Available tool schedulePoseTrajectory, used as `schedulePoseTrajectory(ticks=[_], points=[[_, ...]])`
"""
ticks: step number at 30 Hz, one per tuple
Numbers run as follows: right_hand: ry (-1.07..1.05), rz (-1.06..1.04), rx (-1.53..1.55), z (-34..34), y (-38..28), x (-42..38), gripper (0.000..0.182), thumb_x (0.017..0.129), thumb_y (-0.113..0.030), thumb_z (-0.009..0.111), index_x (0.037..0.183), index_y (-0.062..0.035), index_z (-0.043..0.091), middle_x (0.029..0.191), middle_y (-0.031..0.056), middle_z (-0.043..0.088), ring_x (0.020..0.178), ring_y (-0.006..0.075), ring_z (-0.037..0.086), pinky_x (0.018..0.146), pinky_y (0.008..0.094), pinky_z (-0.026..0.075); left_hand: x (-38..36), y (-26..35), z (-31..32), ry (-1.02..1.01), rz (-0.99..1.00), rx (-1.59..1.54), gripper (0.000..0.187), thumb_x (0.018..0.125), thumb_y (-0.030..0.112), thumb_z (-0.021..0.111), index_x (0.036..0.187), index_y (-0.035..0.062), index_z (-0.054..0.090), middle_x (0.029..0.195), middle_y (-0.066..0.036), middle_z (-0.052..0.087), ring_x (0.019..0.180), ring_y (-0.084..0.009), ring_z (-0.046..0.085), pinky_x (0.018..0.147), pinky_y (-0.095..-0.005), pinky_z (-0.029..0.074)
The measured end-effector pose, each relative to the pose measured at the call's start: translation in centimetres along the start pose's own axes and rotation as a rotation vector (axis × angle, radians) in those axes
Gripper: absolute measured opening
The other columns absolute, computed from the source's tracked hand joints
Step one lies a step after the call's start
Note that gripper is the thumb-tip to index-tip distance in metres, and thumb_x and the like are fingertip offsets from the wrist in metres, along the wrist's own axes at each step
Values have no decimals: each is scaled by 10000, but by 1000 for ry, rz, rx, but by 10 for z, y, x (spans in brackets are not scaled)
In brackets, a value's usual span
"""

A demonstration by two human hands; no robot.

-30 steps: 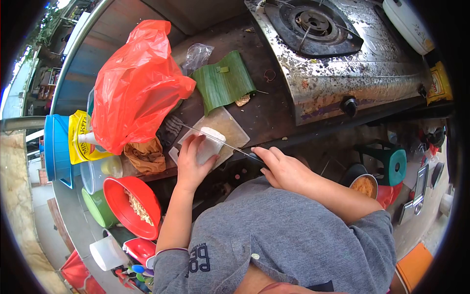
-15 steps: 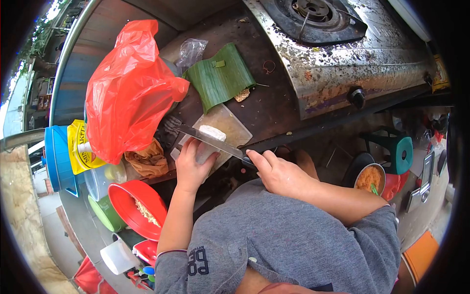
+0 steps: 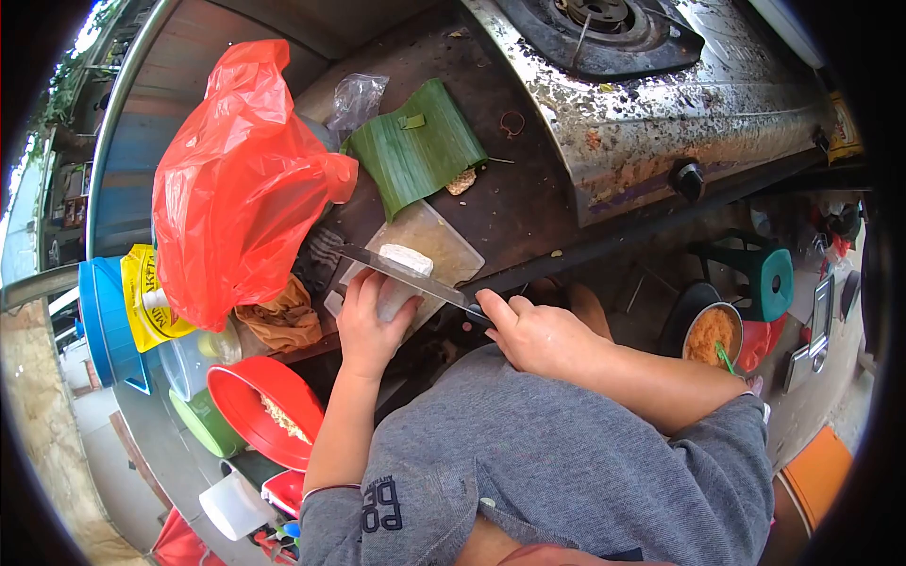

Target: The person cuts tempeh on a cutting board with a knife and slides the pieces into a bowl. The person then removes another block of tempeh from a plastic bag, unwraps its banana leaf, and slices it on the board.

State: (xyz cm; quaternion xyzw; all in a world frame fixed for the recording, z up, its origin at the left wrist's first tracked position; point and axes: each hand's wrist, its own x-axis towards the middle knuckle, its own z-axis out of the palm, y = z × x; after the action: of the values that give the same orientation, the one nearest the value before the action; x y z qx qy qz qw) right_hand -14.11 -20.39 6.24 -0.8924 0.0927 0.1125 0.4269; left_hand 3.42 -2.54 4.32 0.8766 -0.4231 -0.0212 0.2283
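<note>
My left hand [image 3: 366, 326] presses on a white block of food [image 3: 399, 279] lying on a pale cutting board [image 3: 444, 244]. My right hand [image 3: 533, 335] grips the handle of a long knife [image 3: 401, 274], whose blade lies flat-side up across the white block, its tip pointing left toward the red bag. The fingers of my left hand cover the near part of the block.
A red plastic bag [image 3: 236, 179] bulges at the left, a green banana leaf [image 3: 415, 151] lies behind the board, and a stained gas stove [image 3: 661, 85] stands at the right. A red bowl [image 3: 269, 406], a brown cloth [image 3: 281, 319] and plastic containers crowd the lower left.
The knife blade has turned from edge-on to flat-side up and shifted slightly left across the block. Both hands stay in place; the camera has tilted a little.
</note>
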Motion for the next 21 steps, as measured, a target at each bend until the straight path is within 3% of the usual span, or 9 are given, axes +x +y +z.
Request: schedulePoseTrajectory(ticks=[12,21], points=[[-27,19,-8,9,7,25,323,920,-202,516,1164,-37,382,811,246,605,655,415,627,555,493,507,2,-6,-1,-28,3,-25,539,649,225,803,1113,74,573,1123,-147,593,984,-339,613,787,-402,520],[-113,55,-41,13,12,39,272,920,-137,482,1129,12,390,848,271,602,751,409,648,626,480,525,0,-4,-3,-14,-16,-77,560,670,212,815,1134,21,566,1155,-178,611,1045,-329,609,897,-381,488]])
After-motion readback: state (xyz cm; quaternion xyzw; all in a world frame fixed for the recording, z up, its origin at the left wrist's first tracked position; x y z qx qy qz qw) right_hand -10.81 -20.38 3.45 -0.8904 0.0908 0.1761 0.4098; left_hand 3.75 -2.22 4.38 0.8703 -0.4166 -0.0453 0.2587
